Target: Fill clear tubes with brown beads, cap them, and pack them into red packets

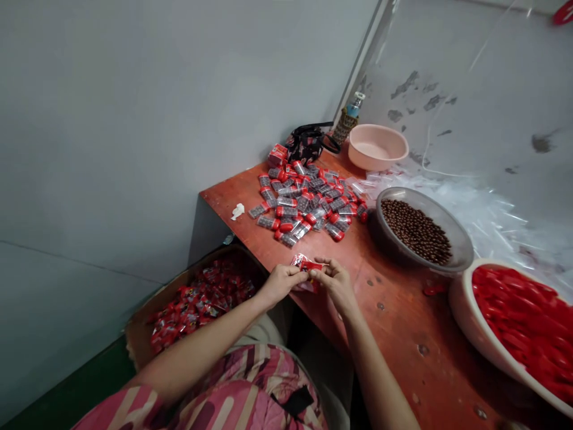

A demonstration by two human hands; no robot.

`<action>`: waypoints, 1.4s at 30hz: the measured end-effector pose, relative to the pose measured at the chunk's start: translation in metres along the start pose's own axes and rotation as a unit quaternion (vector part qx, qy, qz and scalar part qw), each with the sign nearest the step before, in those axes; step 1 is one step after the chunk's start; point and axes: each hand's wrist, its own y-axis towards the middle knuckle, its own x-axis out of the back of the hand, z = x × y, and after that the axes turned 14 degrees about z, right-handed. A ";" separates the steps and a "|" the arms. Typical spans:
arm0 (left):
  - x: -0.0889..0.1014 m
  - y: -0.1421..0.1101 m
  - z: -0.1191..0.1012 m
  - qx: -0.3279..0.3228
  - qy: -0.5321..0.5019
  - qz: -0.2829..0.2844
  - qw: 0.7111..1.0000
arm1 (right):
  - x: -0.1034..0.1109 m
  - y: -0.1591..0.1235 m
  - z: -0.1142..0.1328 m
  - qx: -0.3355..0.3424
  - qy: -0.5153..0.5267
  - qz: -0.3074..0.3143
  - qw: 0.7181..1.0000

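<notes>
Over the near edge of the red table, my left hand (283, 282) and my right hand (335, 283) meet at a small red printed plastic packet (308, 266). Fingers and thumbs of both hands pinch it, so part of it is covered; what is inside cannot be made out. Beyond my hands lies a pile of small clear tubes with red caps (308, 200), filled with dark balls. Below my left forearm, a cardboard box (134, 334) on the floor side holds many red wrapped packets (201, 298).
On the table (380, 334) stand a grey bowl (463, 248) of brown balls, a white basin (461, 292) of red caps and a pink basin (378, 143). Clear plastic tubes (483, 209) heap along the wall. A black bag (304, 143), a bottle (349, 119) and crumpled tissue (237, 211) lie farther back.
</notes>
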 end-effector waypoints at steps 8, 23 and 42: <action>0.002 -0.004 0.005 0.020 -0.030 -0.057 0.998 | 0.066 0.101 0.028 0.033 -0.543 -0.136 0.828; 0.002 0.001 -0.011 0.029 -0.275 -0.114 0.954 | 0.087 0.042 0.004 -0.117 -0.544 -0.148 0.818; -0.038 0.013 -0.014 -0.033 -0.419 -0.107 0.901 | -0.042 -0.063 -0.021 0.014 -0.080 -0.164 0.983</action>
